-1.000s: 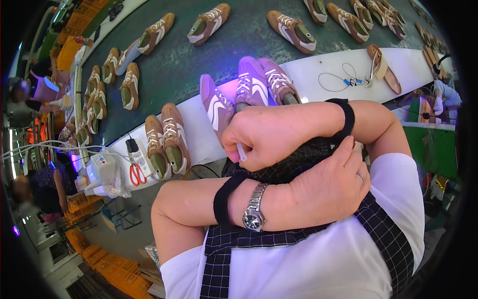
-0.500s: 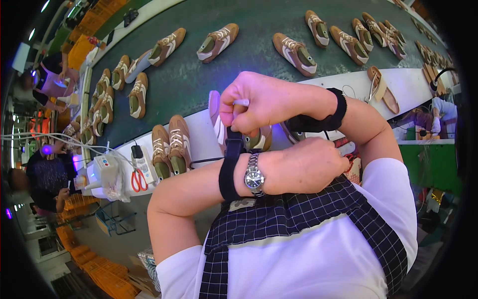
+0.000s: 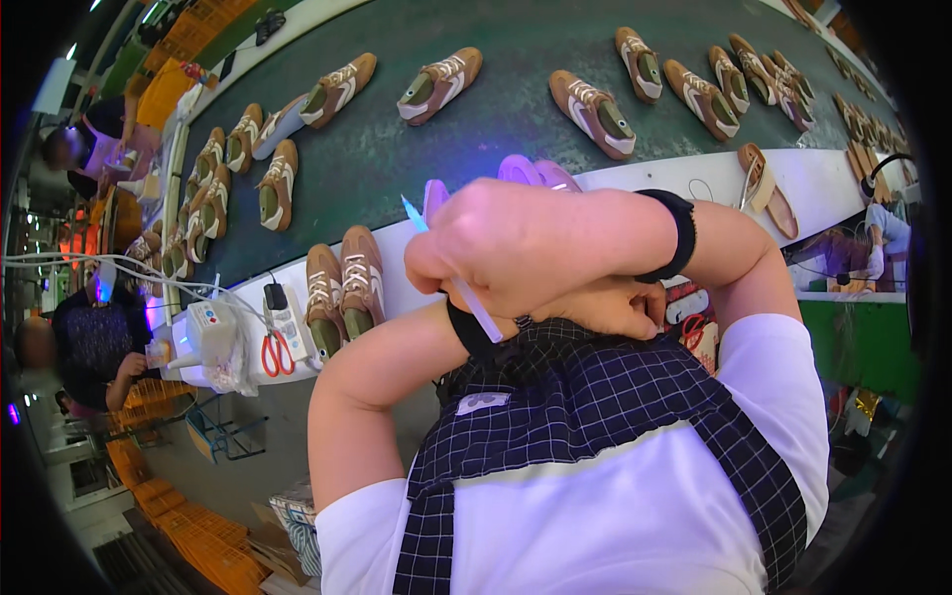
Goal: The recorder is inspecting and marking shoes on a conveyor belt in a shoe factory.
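Fingers (image 3: 424,266) of the right hand (image 3: 496,233) are closed around a slim translucent pen (image 3: 478,311), its pale-blue tip pointing up and left — near purple-lit sneakers (image 3: 520,170) on the white desk (image 3: 635,178). The left hand (image 3: 600,307) is partly hidden beneath the right forearm, curled — whether it holds anything, I cannot tell. Brown sneakers (image 3: 364,283) and red-handled scissors (image 3: 276,354) sit farther left.

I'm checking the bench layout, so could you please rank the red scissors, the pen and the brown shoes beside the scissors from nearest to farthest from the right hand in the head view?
1. Pen, in the right hand.
2. Brown shoes, to its left.
3. Red scissors, farther left.
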Motion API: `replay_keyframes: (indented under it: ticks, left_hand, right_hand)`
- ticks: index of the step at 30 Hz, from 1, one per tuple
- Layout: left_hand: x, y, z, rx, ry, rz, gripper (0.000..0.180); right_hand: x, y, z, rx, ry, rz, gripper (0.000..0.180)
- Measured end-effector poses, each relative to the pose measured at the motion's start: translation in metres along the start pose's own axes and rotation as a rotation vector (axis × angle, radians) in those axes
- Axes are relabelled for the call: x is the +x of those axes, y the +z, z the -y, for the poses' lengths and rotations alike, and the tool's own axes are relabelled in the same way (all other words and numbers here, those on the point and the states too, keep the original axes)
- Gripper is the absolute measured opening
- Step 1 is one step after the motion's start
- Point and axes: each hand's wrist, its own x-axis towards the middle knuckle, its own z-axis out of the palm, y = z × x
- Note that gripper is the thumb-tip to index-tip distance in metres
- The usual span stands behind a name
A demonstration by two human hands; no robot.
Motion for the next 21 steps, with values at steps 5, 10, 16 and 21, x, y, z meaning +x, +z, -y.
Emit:
replay_keyframes:
  ticks: [5,10,16,21]
  left_hand:
    - [-0.001,-0.008,0.005,-0.361,0.002,0.089,0.032]
    - [-0.007,-0.012,0.004,-0.551,-0.081,0.071,0.033]
    - [-0.014,-0.016,-0.004,-0.635,-0.065,0.053,0.036]
    - [-0.009,-0.015,-0.002,-0.747,-0.028,0.090,0.039]
  right_hand:
    - [-0.005,0.006,-0.011,0.012,0.057,0.090,0.015]
    - [-0.008,0.013,-0.017,-0.063,-0.023,0.089,0.016]
    - [-0.004,0.008,-0.009,0.065,-0.025,0.243,0.017]
    - [0.000,-0.007,-0.002,0.056,0.154,0.581,0.026]
